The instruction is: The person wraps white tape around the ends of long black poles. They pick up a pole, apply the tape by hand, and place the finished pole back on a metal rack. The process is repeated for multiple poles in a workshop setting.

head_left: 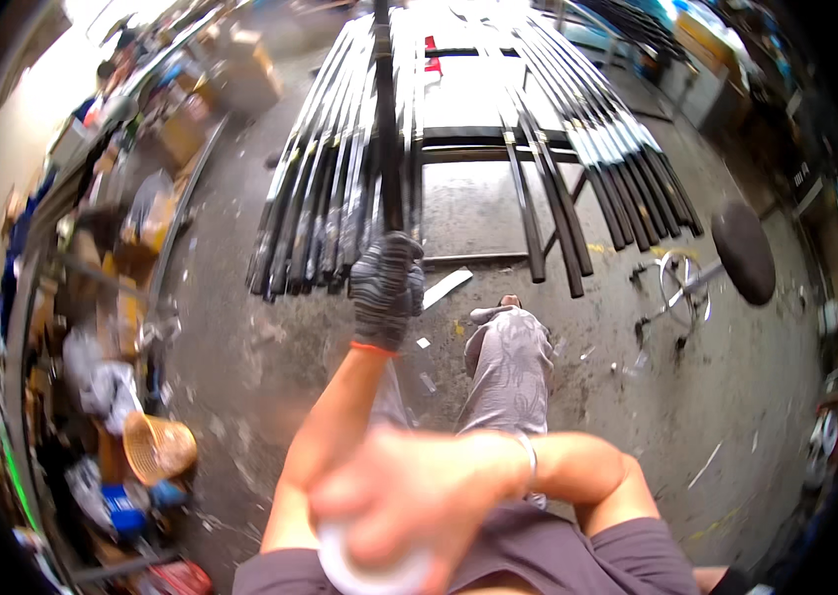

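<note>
I had only the head view, which looked steeply down from the person's head onto a rack of dark metal bars [458,149] in the upper middle of the frame. The fisheye bent the edges, and the concrete floor [756,397] filled the lower right, with the near hand blurred close to the lens.

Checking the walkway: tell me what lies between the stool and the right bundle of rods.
Head view: only bare concrete floor shows between the stool and the right bundle of rods.
</note>
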`<move>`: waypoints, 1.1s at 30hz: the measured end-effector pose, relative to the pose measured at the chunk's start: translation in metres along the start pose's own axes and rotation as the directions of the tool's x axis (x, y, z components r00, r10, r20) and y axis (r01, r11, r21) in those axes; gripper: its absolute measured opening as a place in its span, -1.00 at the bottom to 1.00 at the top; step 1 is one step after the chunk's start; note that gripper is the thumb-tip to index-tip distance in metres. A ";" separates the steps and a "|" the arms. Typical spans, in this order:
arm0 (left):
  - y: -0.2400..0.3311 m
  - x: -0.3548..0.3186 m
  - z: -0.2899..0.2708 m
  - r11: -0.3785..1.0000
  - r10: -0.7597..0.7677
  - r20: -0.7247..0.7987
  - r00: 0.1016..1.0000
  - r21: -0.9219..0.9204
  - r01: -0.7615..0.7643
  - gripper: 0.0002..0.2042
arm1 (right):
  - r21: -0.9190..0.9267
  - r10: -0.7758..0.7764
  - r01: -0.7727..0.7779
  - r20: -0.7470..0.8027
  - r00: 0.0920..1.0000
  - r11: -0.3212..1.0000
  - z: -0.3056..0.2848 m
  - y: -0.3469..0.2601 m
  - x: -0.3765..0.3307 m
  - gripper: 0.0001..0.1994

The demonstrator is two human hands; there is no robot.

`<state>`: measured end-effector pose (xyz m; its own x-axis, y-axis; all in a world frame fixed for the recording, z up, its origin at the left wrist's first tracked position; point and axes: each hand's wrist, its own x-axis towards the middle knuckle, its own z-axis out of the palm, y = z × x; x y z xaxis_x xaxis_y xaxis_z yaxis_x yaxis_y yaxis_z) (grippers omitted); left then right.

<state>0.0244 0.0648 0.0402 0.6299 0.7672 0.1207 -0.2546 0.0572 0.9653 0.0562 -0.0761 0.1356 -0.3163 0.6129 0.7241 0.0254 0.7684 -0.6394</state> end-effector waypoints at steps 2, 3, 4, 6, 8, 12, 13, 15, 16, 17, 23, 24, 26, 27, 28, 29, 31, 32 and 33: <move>0.025 0.009 0.007 0.992 -0.117 0.001 0.993 -0.057 0.117 -0.62 | -0.369 0.101 -0.190 -0.246 0.964 0.910 -0.030 0.017 -0.016 -0.67; 0.041 0.016 0.010 0.985 -0.151 -0.014 0.988 -0.092 0.149 -0.64 | -0.478 0.111 -0.327 -0.425 0.898 0.815 -0.057 0.031 -0.045 -0.66; 0.063 0.014 0.001 0.971 -0.222 0.148 0.964 -0.059 0.232 -0.58 | -0.260 0.309 -0.498 -0.530 0.790 0.827 -0.073 0.021 -0.066 -0.65; 0.070 0.022 0.004 0.991 -0.060 0.024 0.998 0.124 0.056 -0.57 | 0.056 0.419 -0.496 -0.620 0.663 0.867 -0.072 0.013 -0.105 -0.60; 0.048 0.038 0.003 0.922 0.156 -0.029 0.987 0.363 -0.136 -0.55 | 0.000 0.414 -0.542 -0.646 0.642 0.840 -0.060 0.019 -0.140 -0.66; 0.012 0.058 -0.025 0.646 0.325 0.020 0.946 0.725 -0.238 -0.51 | -0.044 0.478 -0.637 -0.621 0.621 0.770 -0.035 0.021 -0.173 -0.66; -0.008 0.069 -0.011 0.570 0.352 0.059 0.934 0.779 -0.263 -0.50 | 0.023 0.506 -0.676 -0.681 0.529 0.737 -0.033 0.011 -0.189 -0.66; 0.014 0.061 0.016 0.319 0.343 0.127 0.931 0.916 -0.242 -0.47 | 0.179 0.557 -0.675 -0.730 0.396 0.715 -0.030 -0.006 -0.200 -0.66; 0.019 0.061 0.020 0.208 0.307 0.169 0.937 0.949 -0.239 -0.47 | 0.223 0.582 -0.679 -0.730 0.360 0.700 -0.031 -0.014 -0.202 -0.62; 0.022 0.061 0.023 0.093 0.266 0.205 0.942 0.967 -0.237 -0.46 | 0.227 0.574 -0.678 -0.744 0.342 0.699 -0.031 -0.016 -0.210 -0.62; 0.002 0.070 0.041 -0.098 0.171 0.228 0.959 0.972 -0.214 -0.54 | 0.319 0.554 -0.640 -0.807 0.203 0.699 -0.030 -0.025 -0.233 -0.68; 0.000 0.071 0.044 -0.091 0.144 0.216 0.966 0.975 -0.204 -0.55 | 0.312 0.546 -0.640 -0.813 0.202 0.702 -0.031 -0.025 -0.235 -0.68; -0.003 0.071 0.048 -0.115 0.123 0.218 0.968 0.972 -0.204 -0.56 | 0.300 0.530 -0.644 -0.826 0.194 0.704 -0.031 -0.027 -0.241 -0.68; -0.005 0.071 0.050 -0.127 0.113 0.219 0.969 0.971 -0.205 -0.56 | 0.299 0.523 -0.647 -0.833 0.180 0.701 -0.031 -0.028 -0.245 -0.67; -0.007 0.072 0.050 -0.155 0.100 0.227 0.969 0.965 -0.211 -0.58 | 0.299 0.516 -0.652 -0.840 0.166 0.697 -0.030 -0.029 -0.249 -0.67; -0.010 0.073 0.050 -0.161 0.095 0.222 0.971 0.965 -0.205 -0.58 | 0.298 0.509 -0.656 -0.847 0.153 0.693 -0.030 -0.031 -0.252 -0.67; -0.016 0.076 0.048 -0.177 0.080 0.206 0.975 0.966 -0.189 -0.59 | 0.313 0.506 -0.649 -0.853 0.129 0.693 -0.030 -0.031 -0.259 -0.68; -0.018 0.076 0.049 -0.211 0.077 0.209 0.975 0.959 -0.189 -0.59 | 0.323 0.507 -0.645 -0.854 0.116 0.692 -0.030 -0.030 -0.262 -0.68; -0.020 0.075 0.050 -0.245 0.074 0.213 0.974 0.951 -0.189 -0.58 | 0.334 0.511 -0.639 -0.853 0.108 0.693 -0.030 -0.030 -0.263 -0.68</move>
<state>0.1138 0.0893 0.0411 0.7510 0.6160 0.2379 0.6412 -0.7664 -0.0396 0.1673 -0.2547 -0.0281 0.7876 0.6155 -0.0280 -0.0974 0.0795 -0.9921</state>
